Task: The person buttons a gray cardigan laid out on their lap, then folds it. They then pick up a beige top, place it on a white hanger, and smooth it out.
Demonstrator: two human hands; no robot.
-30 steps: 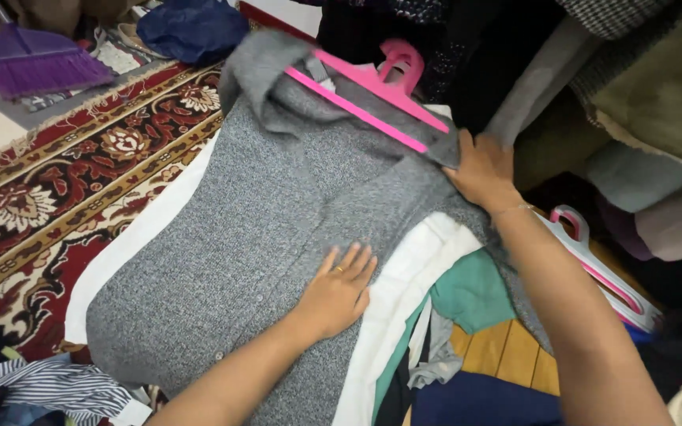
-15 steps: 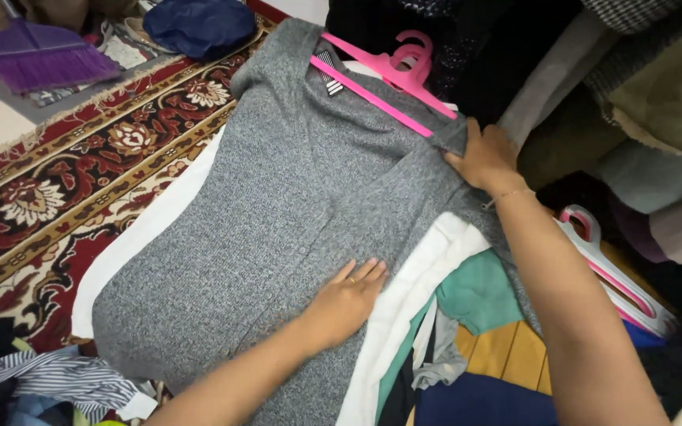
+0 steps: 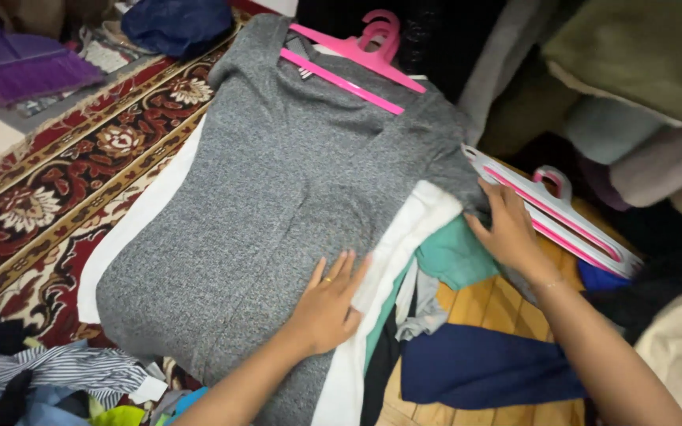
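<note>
Patterned red rug (image 3: 49, 197) beside wooden floor (image 3: 483, 296), perhaps parquet.
</note>
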